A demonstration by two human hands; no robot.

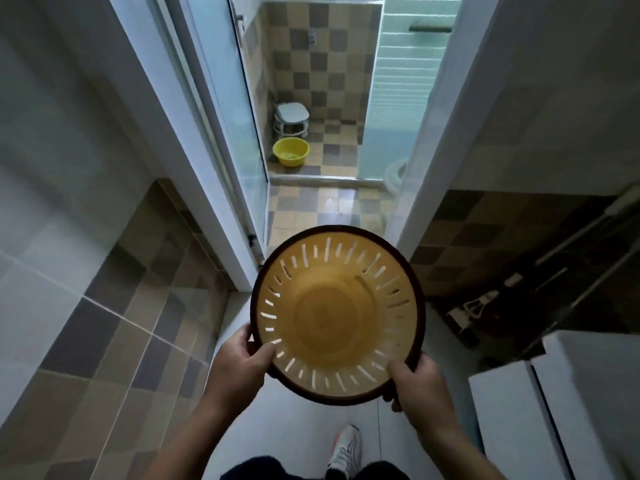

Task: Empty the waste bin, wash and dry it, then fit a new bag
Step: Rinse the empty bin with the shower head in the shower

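Now | waste bin (337, 315) held out at the bathroom doorway (322, 188), empty, no bag | judged light, stiff slotted plastic, slippery once wet; dark rim the surest hold | left hand (239, 363) grasps near-left rim, thumb inside | right hand (420, 384) grasps near-right rim | yellow basin (290, 152) beyond

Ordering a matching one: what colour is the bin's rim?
Dark brown rim on a yellow-orange bin, head view.

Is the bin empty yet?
Empty: the bin's bare orange bottom shows, no bag or rubbish inside; both hands grip its rim.
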